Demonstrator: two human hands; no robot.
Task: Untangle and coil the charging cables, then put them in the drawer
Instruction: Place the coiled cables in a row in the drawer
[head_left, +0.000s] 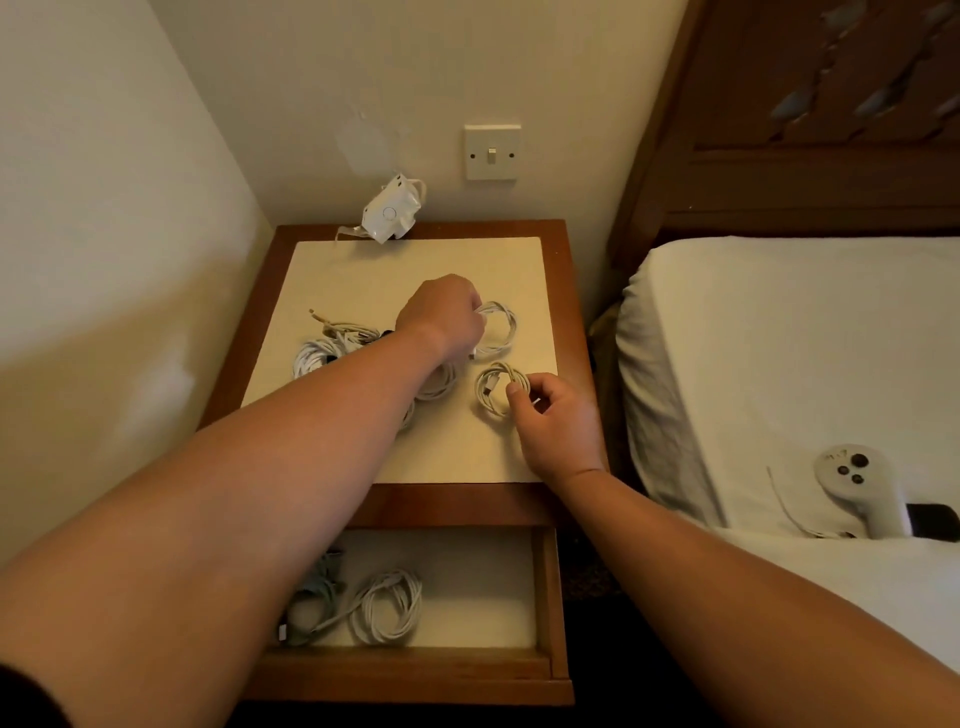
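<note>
1. Head view: I see both bare arms reaching over a wooden nightstand. Its pale tabletop (363, 280) carries the loose charging cables.
2. Left hand (441, 317): knuckles up, fingers curled down over the left edge of the far coil (503, 328), a white cable wound in a ring lying flat on the tabletop. It reads as a grip, though the fingertips are hidden.
3. Right hand (556, 431): thumb and curled fingers pinch the right edge of the near coil (491, 389). This is a smaller white ring, flat on the tabletop just in front of the far coil.
4. Cable pile (332, 345): white cables in loose loops left of the hands, partly under the left forearm. One plug end sticks out toward the back left.
5. Drawer (545, 587): pulled open below the tabletop. A white coiled cable (387, 605) lies inside. Just left of it is a greyish cable bundle (311, 597), partly hidden by the left arm.
6. Back edge of the tabletop: a white wrapped item (389, 210) leans against the wall, with a light switch (492, 152) on the wall up and to its right.
7. Bed (779, 338) to the right, white sheet, with a white controller (852, 483) lying on it.
</note>
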